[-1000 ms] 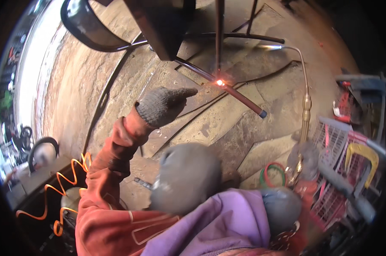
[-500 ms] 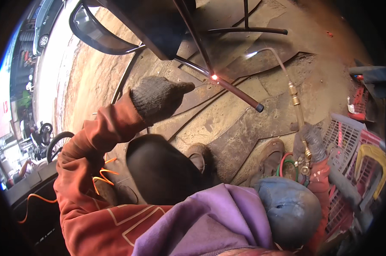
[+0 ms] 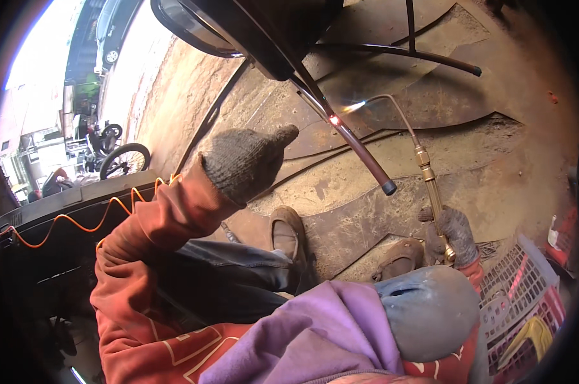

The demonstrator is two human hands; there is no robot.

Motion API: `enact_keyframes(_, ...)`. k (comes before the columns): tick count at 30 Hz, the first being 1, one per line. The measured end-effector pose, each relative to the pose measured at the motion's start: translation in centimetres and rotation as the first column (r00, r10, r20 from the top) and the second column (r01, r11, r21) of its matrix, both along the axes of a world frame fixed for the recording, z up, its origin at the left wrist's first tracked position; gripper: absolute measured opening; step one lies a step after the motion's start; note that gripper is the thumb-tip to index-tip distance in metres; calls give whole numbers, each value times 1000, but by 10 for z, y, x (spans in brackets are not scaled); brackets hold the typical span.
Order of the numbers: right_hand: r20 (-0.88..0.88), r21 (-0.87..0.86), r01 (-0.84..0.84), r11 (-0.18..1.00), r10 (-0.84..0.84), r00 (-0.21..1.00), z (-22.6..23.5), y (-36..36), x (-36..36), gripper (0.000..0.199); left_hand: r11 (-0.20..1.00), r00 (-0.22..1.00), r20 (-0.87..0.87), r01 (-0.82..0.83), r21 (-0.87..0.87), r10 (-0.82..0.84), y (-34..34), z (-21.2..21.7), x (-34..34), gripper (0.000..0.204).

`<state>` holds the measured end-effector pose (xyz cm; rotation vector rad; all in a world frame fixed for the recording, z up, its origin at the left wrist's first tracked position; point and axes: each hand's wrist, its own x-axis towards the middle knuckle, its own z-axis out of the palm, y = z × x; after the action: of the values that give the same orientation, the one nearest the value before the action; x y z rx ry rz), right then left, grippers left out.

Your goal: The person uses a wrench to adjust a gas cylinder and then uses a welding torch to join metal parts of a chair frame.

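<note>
Fingers of the right hand (image 3: 453, 235), gloved in grey knit, are wrapped tight round the brass handle of the torch (image 3: 424, 168) at the lower right of the frame; its thin bent neck runs up and left to a small bright flame at centre top. That flame plays on a dark tube (image 3: 360, 153) that slants from the upper middle down to an open end near centre, with one spot on it glowing orange. The left hand (image 3: 244, 160) sits left of centre, also gloved, its fingers pressed together with one tip pointing up-right toward the tube; whether it pinches a thin rod I cannot tell. I'd judge the tube stiff and fairly light, joined above to a black frame (image 3: 251, 32) and so not free to shift; it will be very hot near the glow, so any hold belongs far down at the open end, and gloved. The torch looks rigid and light, best kept at the handle. Rusty steel sheets (image 3: 366, 224) lie overlapping on the floor with raw curved edges under the feet (image 3: 289, 233). Room is open to the upper right; a plastic crate (image 3: 526, 294) crowds the lower right, and an orange coiled hose (image 3: 78, 224) trails at the left.
</note>
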<state>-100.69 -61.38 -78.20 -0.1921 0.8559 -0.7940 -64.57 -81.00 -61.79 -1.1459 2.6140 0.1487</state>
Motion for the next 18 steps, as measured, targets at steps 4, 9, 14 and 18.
enact_keyframes(4, -6, 1, -9, 1000, 9, 1000, -10, -5, 5, 50, 997, 994, 90, -59, -51, 63, 16, -9, -19, 39)
enact_keyframes(9, 41, -59, -23, 998, 25, 999, -26, -6, 5, 42, 994, 995, 73, -56, -93, 63, 17, -18, -41, 38)
enact_keyframes(14, 93, -55, -49, 997, 54, 994, -21, -1, 0, 39, 990, 980, 157, -112, -87, 125, 20, -21, -52, 36)
enact_keyframes(18, 115, -1, -35, 999, 35, 993, -30, 7, -3, 37, 990, 987, 119, -95, -106, 107, 23, -30, -50, 35)
